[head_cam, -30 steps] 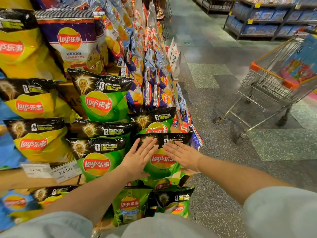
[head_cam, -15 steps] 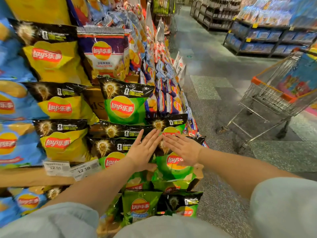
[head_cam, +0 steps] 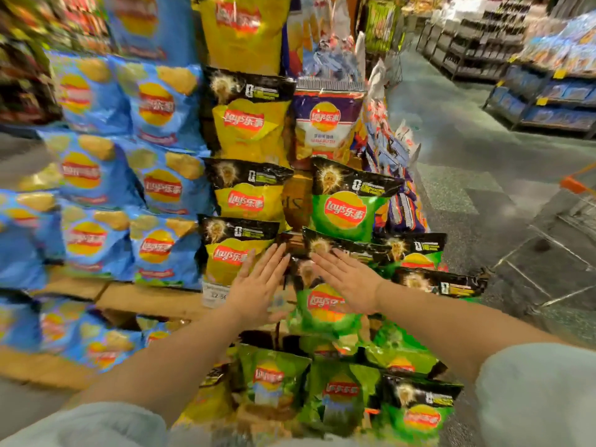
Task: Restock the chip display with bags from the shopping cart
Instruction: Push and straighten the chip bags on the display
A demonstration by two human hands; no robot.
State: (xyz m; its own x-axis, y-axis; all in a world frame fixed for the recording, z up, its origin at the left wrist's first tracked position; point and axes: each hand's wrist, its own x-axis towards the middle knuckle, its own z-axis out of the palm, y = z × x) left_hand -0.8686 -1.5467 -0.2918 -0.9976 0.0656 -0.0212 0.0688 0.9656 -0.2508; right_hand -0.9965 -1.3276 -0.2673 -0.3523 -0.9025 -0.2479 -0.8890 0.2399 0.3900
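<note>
Single view, head-worn, wide-angle. Faces forward and down onto the chip display [head_cam: 245, 195], close enough for both forearms to reach in from the bottom edge; left hand [head_cam: 258, 285] and right hand [head_cam: 351, 282] near frame centre, against the front of the stacked bags. Display fills the left and middle, seen slightly from its right. Aisle floor [head_cam: 458, 130] recedes toward the upper right, with far shelving [head_cam: 548, 101] beyond. Shopping cart [head_cam: 577, 188] cut by the right edge. Strong bending and blur toward the edges. No second view.
</note>
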